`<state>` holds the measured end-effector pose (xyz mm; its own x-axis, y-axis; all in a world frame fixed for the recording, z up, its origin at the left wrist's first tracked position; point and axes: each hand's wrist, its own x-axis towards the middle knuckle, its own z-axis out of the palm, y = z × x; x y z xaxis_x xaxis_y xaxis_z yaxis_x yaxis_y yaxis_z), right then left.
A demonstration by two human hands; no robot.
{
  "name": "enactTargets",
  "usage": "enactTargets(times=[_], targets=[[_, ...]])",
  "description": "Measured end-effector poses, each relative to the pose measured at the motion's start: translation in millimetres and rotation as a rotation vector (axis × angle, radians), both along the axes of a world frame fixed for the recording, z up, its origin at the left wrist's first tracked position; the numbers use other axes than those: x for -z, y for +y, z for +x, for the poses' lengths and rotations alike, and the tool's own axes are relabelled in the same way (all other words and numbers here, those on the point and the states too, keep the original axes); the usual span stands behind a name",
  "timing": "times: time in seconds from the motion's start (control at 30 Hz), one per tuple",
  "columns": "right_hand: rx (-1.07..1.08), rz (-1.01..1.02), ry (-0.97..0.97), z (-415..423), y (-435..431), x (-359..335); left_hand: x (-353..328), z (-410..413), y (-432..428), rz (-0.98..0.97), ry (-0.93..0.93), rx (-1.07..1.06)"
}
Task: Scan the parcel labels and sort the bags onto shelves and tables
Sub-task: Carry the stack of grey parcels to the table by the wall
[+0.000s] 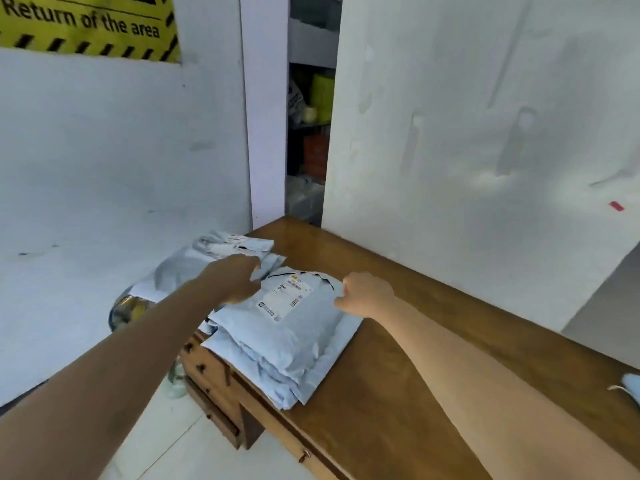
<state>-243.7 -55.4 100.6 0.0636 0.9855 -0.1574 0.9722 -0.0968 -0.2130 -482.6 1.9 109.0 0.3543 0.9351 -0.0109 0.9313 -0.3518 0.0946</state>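
Observation:
A stack of pale grey parcel bags lies on the left end of a wooden table. The top bag shows a white shipping label with barcodes. Behind it lie further grey bags, partly over the table's edge. My left hand reaches over the top bag's left corner with curled fingers, pinching its edge. My right hand sits at the bag's right corner, fingers curled on the edge.
White walls stand close on the left and right. Between them a narrow gap shows shelves with yellow and orange goods. The table has dark drawers on its left side. A yellow sign hangs at top left. A glass jar stands on the floor.

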Motion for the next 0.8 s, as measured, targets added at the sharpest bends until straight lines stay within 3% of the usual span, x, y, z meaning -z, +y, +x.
enactTargets(times=[0.1, 0.23, 0.3, 0.43, 0.53, 0.6, 0.67, 0.8], targets=[[0.272, -0.156, 0.351, 6, 36, 57, 55, 9, 44, -0.164, -0.101, -0.058], [0.502, -0.419, 0.669, 3, 70, 98, 104, 12, 91, -0.303, 0.065, -0.097], [0.62, -0.456, 0.78, -2, 89, 108, 116, 18, 110, -0.321, 0.081, -0.08], [0.807, -0.388, 0.858, -16, 114, 133, 147, 31, 145, -0.413, -0.041, -0.11], [1.043, -0.302, 1.084, -25, 114, 163, 177, 36, 164, -0.542, -0.334, -0.288], [1.195, -0.246, 1.173, -28, 107, 198, 196, 34, 172, -0.65, -0.424, -0.411], [1.278, -0.155, 1.204, -35, 103, 212, 186, 35, 169, -0.72, -0.424, -0.476], [1.355, -0.025, 1.269, -49, 104, 188, 168, 37, 164, -0.727, -0.275, -0.326]])
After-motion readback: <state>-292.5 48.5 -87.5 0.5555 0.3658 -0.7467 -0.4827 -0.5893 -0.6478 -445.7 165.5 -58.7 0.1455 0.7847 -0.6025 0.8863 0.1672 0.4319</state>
